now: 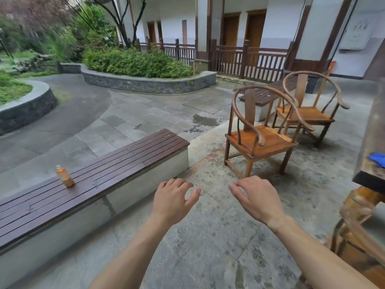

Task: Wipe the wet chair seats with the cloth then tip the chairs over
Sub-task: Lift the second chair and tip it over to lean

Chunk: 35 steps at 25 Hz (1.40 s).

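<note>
View from a head-worn camera looking down across a damp stone courtyard. Two bare forearms reach forward over the paving. The left hand [174, 198] and the right hand [257, 197] are both palm down, fingers loosely spread, empty and touching nothing. Ahead and to the right stand two upright wooden chairs with curved horseshoe backs: the nearer chair [260, 136] shows a glossy orange-brown seat, and the farther chair [308, 109] stands just behind it to the right. A blue cloth [377, 159] lies at the right edge of the view on a blurred wooden piece, well apart from both hands. To the left runs a long bench [116, 163] of dark slats on a pale base, with an orange bottle [64, 176] upright near its front edge.
</note>
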Each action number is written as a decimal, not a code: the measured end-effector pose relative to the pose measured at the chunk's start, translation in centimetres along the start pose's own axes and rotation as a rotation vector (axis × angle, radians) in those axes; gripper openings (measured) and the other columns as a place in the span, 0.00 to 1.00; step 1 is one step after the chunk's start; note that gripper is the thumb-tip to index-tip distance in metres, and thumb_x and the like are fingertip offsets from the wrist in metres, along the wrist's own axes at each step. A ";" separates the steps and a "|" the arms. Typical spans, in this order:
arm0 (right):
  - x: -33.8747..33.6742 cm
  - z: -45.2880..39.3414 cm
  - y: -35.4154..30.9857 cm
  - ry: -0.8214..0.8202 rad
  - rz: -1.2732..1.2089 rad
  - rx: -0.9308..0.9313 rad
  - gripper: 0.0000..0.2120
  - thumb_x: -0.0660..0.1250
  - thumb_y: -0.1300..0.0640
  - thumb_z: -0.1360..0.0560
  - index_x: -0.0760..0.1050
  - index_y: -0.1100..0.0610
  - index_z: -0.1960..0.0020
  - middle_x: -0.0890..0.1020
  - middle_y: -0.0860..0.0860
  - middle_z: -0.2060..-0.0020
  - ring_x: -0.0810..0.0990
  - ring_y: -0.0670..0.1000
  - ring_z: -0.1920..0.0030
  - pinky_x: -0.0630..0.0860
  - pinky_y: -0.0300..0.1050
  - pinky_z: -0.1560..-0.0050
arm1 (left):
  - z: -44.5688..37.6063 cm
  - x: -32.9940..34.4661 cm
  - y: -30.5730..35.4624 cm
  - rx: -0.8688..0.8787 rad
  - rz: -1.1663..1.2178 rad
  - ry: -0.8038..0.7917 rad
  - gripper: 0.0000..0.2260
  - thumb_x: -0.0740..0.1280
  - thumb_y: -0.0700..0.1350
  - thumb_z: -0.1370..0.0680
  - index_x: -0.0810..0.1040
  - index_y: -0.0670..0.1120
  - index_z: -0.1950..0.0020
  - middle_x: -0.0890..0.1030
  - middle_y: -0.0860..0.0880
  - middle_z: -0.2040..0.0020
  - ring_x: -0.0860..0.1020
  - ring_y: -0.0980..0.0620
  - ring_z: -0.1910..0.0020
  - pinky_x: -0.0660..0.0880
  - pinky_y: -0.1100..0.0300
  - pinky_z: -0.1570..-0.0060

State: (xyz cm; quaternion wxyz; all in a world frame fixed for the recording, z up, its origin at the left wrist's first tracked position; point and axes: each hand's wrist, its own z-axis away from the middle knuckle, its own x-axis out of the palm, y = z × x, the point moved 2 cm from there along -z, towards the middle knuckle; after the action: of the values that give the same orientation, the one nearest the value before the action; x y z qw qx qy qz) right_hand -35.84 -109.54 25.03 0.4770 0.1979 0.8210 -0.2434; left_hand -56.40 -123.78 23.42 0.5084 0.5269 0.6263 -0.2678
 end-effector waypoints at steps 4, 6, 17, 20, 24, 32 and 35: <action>3.3 -5.3 1.3 0.052 0.029 -0.033 0.27 0.49 0.35 0.21 0.83 0.47 0.52 0.86 0.42 0.55 0.82 0.48 0.51 0.73 0.49 0.48 | -5.5 3.1 -2.7 0.054 -0.005 0.041 0.39 0.37 0.71 0.23 0.82 0.53 0.41 0.83 0.56 0.44 0.79 0.53 0.43 0.70 0.53 0.41; 5.4 -7.9 2.8 0.093 0.041 -0.067 0.24 0.52 0.36 0.21 0.83 0.47 0.54 0.85 0.42 0.57 0.82 0.48 0.53 0.74 0.48 0.51 | -8.5 5.2 -3.4 0.082 -0.050 0.116 0.31 0.46 0.68 0.20 0.84 0.53 0.45 0.84 0.56 0.48 0.80 0.52 0.46 0.72 0.52 0.42; 15.3 -27.5 14.0 0.166 -0.038 -0.150 0.19 0.58 0.39 0.22 0.83 0.49 0.53 0.85 0.43 0.57 0.82 0.50 0.52 0.75 0.50 0.49 | -30.1 14.1 -4.6 0.036 -0.095 0.233 0.22 0.59 0.64 0.23 0.82 0.51 0.43 0.81 0.53 0.45 0.78 0.51 0.44 0.71 0.47 0.36; 17.5 -31.8 16.5 0.170 -0.051 -0.134 0.18 0.59 0.40 0.22 0.82 0.49 0.52 0.84 0.43 0.56 0.81 0.50 0.51 0.74 0.51 0.47 | -34.8 16.3 -5.4 0.011 -0.081 0.226 0.22 0.59 0.64 0.23 0.82 0.50 0.43 0.81 0.51 0.45 0.78 0.49 0.44 0.72 0.48 0.38; 20.9 -37.0 19.8 0.178 -0.058 -0.112 0.18 0.60 0.39 0.22 0.82 0.50 0.49 0.84 0.44 0.54 0.81 0.50 0.49 0.73 0.50 0.45 | -41.2 19.3 -7.9 0.028 -0.034 0.217 0.22 0.59 0.64 0.22 0.81 0.50 0.42 0.80 0.51 0.45 0.77 0.50 0.44 0.70 0.49 0.38; 28.6 -52.9 24.3 0.201 -0.011 -0.063 0.18 0.61 0.38 0.23 0.82 0.49 0.45 0.84 0.44 0.49 0.80 0.50 0.45 0.70 0.48 0.43 | -57.6 25.0 -18.3 0.143 0.058 0.206 0.25 0.54 0.66 0.21 0.79 0.51 0.38 0.78 0.50 0.40 0.75 0.49 0.40 0.68 0.48 0.35; 30.8 -60.0 24.9 0.165 0.012 -0.035 0.21 0.60 0.37 0.22 0.80 0.50 0.42 0.83 0.44 0.45 0.80 0.49 0.41 0.71 0.50 0.41 | -64.6 26.3 -22.9 0.178 0.128 0.175 0.27 0.53 0.67 0.21 0.79 0.52 0.38 0.78 0.51 0.37 0.75 0.49 0.35 0.67 0.46 0.33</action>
State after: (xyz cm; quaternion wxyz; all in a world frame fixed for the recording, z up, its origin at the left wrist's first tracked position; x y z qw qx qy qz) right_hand -77.58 -51.37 18.29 0.4127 0.2139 0.8604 -0.2090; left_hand -98.75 -64.19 16.63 0.4191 0.6300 0.6072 -0.2425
